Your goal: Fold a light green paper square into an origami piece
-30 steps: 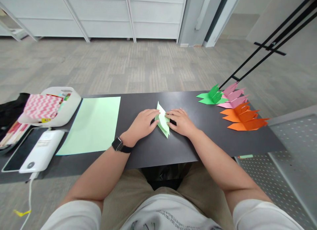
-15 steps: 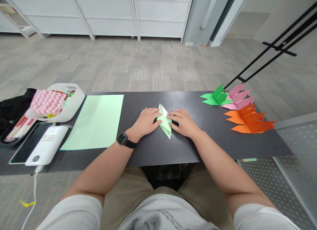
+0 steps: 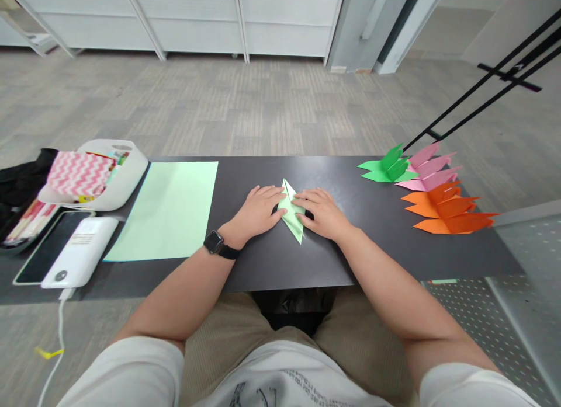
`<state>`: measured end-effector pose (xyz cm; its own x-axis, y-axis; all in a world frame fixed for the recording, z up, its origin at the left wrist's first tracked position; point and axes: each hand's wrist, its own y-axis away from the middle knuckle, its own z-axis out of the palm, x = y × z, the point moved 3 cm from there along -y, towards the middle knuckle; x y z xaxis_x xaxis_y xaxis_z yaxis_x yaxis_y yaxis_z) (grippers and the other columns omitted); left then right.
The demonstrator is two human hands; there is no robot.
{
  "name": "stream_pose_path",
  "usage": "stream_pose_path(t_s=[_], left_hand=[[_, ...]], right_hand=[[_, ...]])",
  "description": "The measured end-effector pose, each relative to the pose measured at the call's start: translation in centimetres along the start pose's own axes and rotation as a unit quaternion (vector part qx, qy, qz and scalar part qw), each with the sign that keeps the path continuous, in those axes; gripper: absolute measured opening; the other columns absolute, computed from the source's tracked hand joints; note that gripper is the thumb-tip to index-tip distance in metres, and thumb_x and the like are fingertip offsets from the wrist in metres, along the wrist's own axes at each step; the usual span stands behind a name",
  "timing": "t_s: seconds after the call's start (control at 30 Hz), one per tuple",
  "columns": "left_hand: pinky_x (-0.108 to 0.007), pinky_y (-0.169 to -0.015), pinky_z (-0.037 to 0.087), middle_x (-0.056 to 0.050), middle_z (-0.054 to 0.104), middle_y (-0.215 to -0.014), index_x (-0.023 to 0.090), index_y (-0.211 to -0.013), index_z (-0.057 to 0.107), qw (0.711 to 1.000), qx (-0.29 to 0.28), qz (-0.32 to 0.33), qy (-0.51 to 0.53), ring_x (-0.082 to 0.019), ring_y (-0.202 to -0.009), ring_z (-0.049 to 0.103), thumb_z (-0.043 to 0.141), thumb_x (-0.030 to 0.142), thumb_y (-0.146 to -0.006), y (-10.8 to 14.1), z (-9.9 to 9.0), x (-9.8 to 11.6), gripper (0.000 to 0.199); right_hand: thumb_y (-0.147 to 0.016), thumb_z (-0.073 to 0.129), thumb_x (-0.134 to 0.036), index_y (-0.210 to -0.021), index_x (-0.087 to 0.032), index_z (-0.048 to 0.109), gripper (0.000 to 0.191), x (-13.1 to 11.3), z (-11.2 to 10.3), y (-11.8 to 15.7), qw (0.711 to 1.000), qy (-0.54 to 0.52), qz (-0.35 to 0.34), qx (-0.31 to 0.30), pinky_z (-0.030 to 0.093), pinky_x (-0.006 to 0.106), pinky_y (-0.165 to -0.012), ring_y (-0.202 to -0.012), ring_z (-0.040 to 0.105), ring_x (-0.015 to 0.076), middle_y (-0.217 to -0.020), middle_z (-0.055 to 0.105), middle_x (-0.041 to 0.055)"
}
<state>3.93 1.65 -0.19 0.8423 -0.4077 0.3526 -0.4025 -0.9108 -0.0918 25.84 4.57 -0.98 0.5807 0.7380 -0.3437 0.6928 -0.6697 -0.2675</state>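
A pale green folded paper (image 3: 291, 212), a narrow diamond with a slit near its upper point, lies on the dark table between my hands. My left hand (image 3: 258, 211) grips its left edge, with thumb and fingertips at the paper and a black watch on the wrist. From the other side, my right hand (image 3: 323, 213) has its fingers bent over the right edge, the thumb lower down. Fingertips cover parts of both edges. Left of my left hand is a large flat light green sheet (image 3: 169, 208).
Folded paper shapes in green (image 3: 388, 166), pink (image 3: 432, 169) and orange (image 3: 449, 211) stand at the table's right. On the left are a white basket (image 3: 131, 179) with a pink zigzag pouch (image 3: 79, 174), a phone (image 3: 50, 249) and a white power bank (image 3: 81, 252) with a cable.
The whole view has shifted slightly. My right fingers have moved a little on the folded paper; both hands stay at its edges.
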Motion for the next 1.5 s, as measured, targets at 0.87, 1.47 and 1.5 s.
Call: stream_pose_path(t_s=[0.87,1.47,1.5], left_hand=[[-0.061,-0.135,0.022,0.000,0.053,-0.168,0.034,-0.154,0.061,0.999,-0.046,-0.015,0.013,-0.027,-0.157,0.046,0.038,0.030,-0.113,-0.3,-0.3,-1.2,0.047],[-0.060,-0.130,0.029,0.000,0.056,-0.166,0.035,-0.148,0.067,1.000,-0.021,0.008,-0.008,-0.029,-0.152,0.051,0.049,0.035,-0.109,-0.5,-0.1,-1.5,0.043],[-0.060,-0.130,0.029,0.000,0.056,-0.166,0.035,-0.148,0.067,1.000,-0.022,0.009,-0.007,-0.029,-0.152,0.051,0.050,0.036,-0.109,-0.5,-0.1,-1.5,0.043]], right_hand=[[-0.104,0.060,-0.019,-0.130,-0.036,0.078,0.036,-0.4,0.9,0.2,0.998,0.002,-0.056,0.014,0.037,0.060,-0.122,-0.133,0.062,0.0284,-0.139,0.075,0.0040],[-0.105,0.064,-0.019,-0.123,-0.038,0.081,0.032,-0.4,0.8,0.3,0.990,-0.013,-0.138,0.035,0.047,0.050,-0.110,-0.124,0.065,0.0260,-0.129,0.079,0.0015],[-0.104,0.065,-0.019,-0.123,-0.039,0.081,0.032,-0.4,0.8,0.3,0.989,-0.015,-0.141,0.034,0.047,0.050,-0.110,-0.124,0.065,0.0257,-0.129,0.079,0.0013]])
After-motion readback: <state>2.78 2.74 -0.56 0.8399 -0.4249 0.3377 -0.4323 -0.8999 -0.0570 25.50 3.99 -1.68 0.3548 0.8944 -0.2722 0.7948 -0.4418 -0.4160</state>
